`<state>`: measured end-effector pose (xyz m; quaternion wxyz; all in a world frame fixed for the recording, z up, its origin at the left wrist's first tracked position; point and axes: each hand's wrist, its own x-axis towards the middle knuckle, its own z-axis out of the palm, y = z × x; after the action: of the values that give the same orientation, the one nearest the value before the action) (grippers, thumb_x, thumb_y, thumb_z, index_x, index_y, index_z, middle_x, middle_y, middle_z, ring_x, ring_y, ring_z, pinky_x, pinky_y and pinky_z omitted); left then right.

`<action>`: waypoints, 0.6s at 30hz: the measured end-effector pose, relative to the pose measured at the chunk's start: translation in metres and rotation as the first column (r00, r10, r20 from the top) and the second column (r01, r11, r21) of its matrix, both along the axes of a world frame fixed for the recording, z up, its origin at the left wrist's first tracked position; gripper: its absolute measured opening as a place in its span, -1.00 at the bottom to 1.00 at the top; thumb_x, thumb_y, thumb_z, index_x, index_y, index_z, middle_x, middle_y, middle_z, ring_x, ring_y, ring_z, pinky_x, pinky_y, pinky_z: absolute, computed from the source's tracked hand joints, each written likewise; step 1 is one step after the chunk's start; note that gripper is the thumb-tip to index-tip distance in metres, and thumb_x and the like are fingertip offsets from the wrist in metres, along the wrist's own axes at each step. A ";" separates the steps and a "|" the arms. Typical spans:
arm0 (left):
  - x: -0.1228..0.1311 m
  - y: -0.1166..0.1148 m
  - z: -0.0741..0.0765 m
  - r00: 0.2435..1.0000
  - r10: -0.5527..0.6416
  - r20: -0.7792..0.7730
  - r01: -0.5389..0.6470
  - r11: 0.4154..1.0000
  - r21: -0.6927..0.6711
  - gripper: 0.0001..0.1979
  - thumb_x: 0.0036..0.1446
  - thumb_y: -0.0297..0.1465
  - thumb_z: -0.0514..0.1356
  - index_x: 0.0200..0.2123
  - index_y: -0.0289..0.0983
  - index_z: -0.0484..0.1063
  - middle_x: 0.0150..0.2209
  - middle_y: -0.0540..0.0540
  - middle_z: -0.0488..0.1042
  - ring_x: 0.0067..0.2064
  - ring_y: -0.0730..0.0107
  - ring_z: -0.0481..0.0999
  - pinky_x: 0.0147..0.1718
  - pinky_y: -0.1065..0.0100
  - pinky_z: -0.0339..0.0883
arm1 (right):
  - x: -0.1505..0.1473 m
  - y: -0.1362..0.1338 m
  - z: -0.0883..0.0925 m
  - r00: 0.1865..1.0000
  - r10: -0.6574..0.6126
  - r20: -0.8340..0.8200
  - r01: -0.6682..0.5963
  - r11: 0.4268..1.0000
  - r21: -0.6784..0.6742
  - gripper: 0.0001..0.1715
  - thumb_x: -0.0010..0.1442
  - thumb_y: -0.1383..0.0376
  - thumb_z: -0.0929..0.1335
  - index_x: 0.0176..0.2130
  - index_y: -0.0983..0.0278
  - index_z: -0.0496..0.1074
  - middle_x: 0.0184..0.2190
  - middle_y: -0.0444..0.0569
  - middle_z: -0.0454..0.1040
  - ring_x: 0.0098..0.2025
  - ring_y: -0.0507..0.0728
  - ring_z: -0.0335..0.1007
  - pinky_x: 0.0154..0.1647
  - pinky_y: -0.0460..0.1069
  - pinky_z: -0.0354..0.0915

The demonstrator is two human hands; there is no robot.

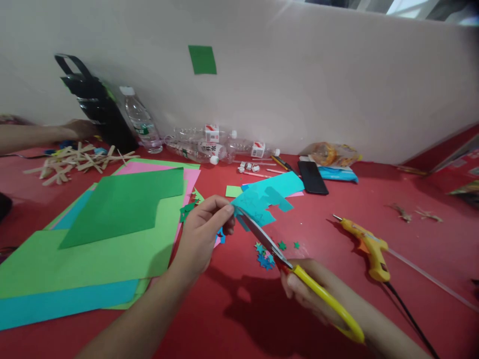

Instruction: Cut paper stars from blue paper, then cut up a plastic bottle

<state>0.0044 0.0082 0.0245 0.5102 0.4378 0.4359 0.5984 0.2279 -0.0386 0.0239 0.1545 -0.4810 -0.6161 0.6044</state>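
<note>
Turquoise paper (259,198) with ragged, notched edge and faint drawn lines

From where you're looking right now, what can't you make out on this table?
All in the head view:
Hidden: part of the right hand, behind the handle of the yellow scissors.
Hidden: the front of another person's hand, behind the black flask.
Cut off: the far end of the cord from the glue gun, by the bottom edge.
Too small and overlapping to count surely: the paper stars.
</note>
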 end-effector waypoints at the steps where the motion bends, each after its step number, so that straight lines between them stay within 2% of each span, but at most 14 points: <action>1: 0.001 -0.001 -0.001 1.000 0.001 0.008 0.000 1.000 -0.006 -0.86 0.07 -0.37 0.23 -0.50 -0.24 0.39 -0.59 0.07 0.37 -0.54 0.54 0.33 -0.56 0.48 0.20 | 0.000 0.000 -0.001 1.000 -0.001 -0.010 0.001 1.000 -0.018 -0.20 0.01 -0.43 0.16 -0.46 0.24 0.21 -0.67 -0.30 0.04 -0.70 -0.10 -0.12 -0.75 -0.16 -0.09; 4: 0.005 -0.004 -0.001 0.999 -0.014 0.031 0.015 1.000 -0.026 -0.84 0.06 -0.39 0.23 -0.53 -0.24 0.36 -0.58 0.07 0.37 -0.55 0.54 0.33 -0.56 0.47 0.19 | 0.002 0.000 -0.005 0.999 -0.005 -0.039 0.003 0.999 -0.051 -0.20 0.01 -0.43 0.17 -0.44 0.25 0.24 -0.70 -0.33 0.02 -0.71 -0.10 -0.15 -0.74 -0.17 -0.08; 10: 0.008 -0.008 -0.001 0.999 -0.047 0.009 0.047 0.999 -0.008 -0.79 0.09 -0.39 0.21 -0.57 -0.23 0.33 -0.59 0.08 0.30 -0.52 0.51 0.26 -0.51 0.44 0.16 | 0.002 -0.001 -0.009 0.999 -0.012 -0.035 0.010 0.999 -0.041 -0.23 0.06 -0.40 0.16 -0.42 0.25 0.24 -0.69 -0.31 0.07 -0.72 -0.10 -0.07 -0.73 -0.18 -0.06; 15: 0.008 -0.006 -0.003 0.998 -0.011 -0.066 0.018 0.994 0.106 -0.78 0.13 -0.42 0.20 -0.56 -0.24 0.33 -0.39 0.03 0.27 -0.30 0.44 0.28 -0.25 0.40 0.18 | -0.001 -0.001 -0.012 1.000 -0.007 0.006 0.008 0.998 -0.058 -0.15 -0.07 -0.47 0.15 -0.44 0.25 0.27 -0.71 -0.30 0.08 -0.73 -0.09 -0.06 -0.75 -0.15 -0.05; 18: 0.009 -0.005 -0.005 0.998 -0.042 -0.039 0.046 0.995 0.091 -0.79 0.14 -0.40 0.19 -0.54 -0.24 0.35 -0.36 0.01 0.29 -0.26 0.40 0.29 -0.20 0.37 0.18 | -0.003 -0.002 -0.016 0.999 -0.033 0.044 0.033 0.999 0.004 -0.16 -0.01 -0.44 0.14 -0.45 0.26 0.30 -0.68 -0.24 0.13 -0.68 -0.07 0.01 -0.70 -0.13 -0.02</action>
<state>0.0133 0.0029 0.0195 0.4945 0.4813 0.4076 0.5981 0.2244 -0.0405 0.0078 0.1517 -0.5039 -0.6121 0.5902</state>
